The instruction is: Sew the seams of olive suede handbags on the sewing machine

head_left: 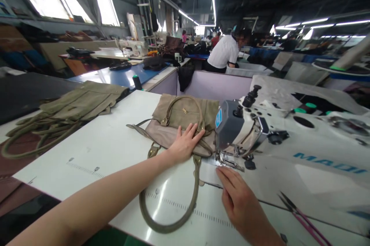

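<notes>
An olive-green handbag [212,111] lies on the white table against the sewing machine [228,130], its paler lining showing along the open mouth. One rounded handle [197,182] loops toward me over the tabletop; the other lies on the bag's far side. My left hand [185,146] rests flat on the lining with its fingers spread. Just in front of the machine's presser foot [224,159] is my right hand [238,198], thumb and fingers pressed together. Whatever may be between those fingertips is too small to make out.
Pink-handled thread snips [303,217] lie at the lower right. More olive bag pieces with handles [83,101] are piled on the left. A dark thread cone [137,82] stands behind the table. Beyond the partition, a person in a white shirt [224,53] bends over a bin.
</notes>
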`<control>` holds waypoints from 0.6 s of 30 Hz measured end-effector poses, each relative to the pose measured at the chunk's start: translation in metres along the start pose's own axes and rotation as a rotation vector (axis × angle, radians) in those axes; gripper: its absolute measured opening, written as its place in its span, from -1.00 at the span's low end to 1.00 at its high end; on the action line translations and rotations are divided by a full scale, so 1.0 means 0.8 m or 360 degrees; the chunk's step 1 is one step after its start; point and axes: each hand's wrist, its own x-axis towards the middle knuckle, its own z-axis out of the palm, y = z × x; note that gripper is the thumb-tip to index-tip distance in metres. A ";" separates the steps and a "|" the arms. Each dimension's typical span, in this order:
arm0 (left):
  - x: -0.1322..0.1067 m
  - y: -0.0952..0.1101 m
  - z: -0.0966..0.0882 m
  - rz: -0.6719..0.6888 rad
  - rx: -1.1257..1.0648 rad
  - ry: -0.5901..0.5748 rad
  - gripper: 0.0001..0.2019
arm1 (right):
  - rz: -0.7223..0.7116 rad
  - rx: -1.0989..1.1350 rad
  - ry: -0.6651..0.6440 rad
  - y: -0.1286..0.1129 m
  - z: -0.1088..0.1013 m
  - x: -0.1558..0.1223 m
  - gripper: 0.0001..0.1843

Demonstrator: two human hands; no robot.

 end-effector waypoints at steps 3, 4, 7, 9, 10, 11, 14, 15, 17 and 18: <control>-0.051 -0.024 -0.017 0.0083 -0.0009 -0.0072 -0.30 | -0.0017 -0.0035 0.0035 0.001 0.001 -0.001 -0.49; -0.080 -0.033 -0.022 0.0130 -0.0036 -0.0101 -0.31 | -0.0025 -0.0042 0.0047 0.001 0.001 -0.001 -0.50; -0.185 -0.046 -0.033 0.0259 -0.0173 -0.0096 -0.32 | -0.0042 -0.0041 0.0076 0.001 0.001 0.001 -0.50; -0.250 -0.043 -0.036 0.0217 -0.0215 -0.0035 -0.31 | -0.0041 -0.0019 0.0102 -0.001 -0.001 0.003 -0.50; -0.274 -0.039 -0.037 0.0185 -0.0205 -0.0002 -0.31 | -0.0038 -0.0004 0.0116 -0.002 -0.002 0.004 -0.50; -0.293 -0.035 -0.038 0.0153 -0.0182 0.0029 -0.32 | -0.0034 0.0013 0.0129 -0.003 -0.003 0.004 -0.50; -0.315 -0.025 -0.038 0.0105 -0.0097 0.0089 -0.31 | -0.0024 0.0044 0.0142 -0.005 -0.005 0.003 -0.49; -0.314 -0.023 -0.038 0.0100 -0.0080 0.0094 -0.30 | -0.0020 0.0041 0.0150 -0.006 -0.005 0.001 -0.49; -0.309 -0.022 -0.037 0.0101 -0.0059 0.0083 -0.28 | -0.0007 0.0019 0.0171 -0.008 -0.004 -0.005 -0.46; -0.306 -0.022 -0.036 0.0103 -0.0050 0.0072 -0.27 | 0.0000 0.0002 0.0179 -0.009 -0.003 -0.008 -0.45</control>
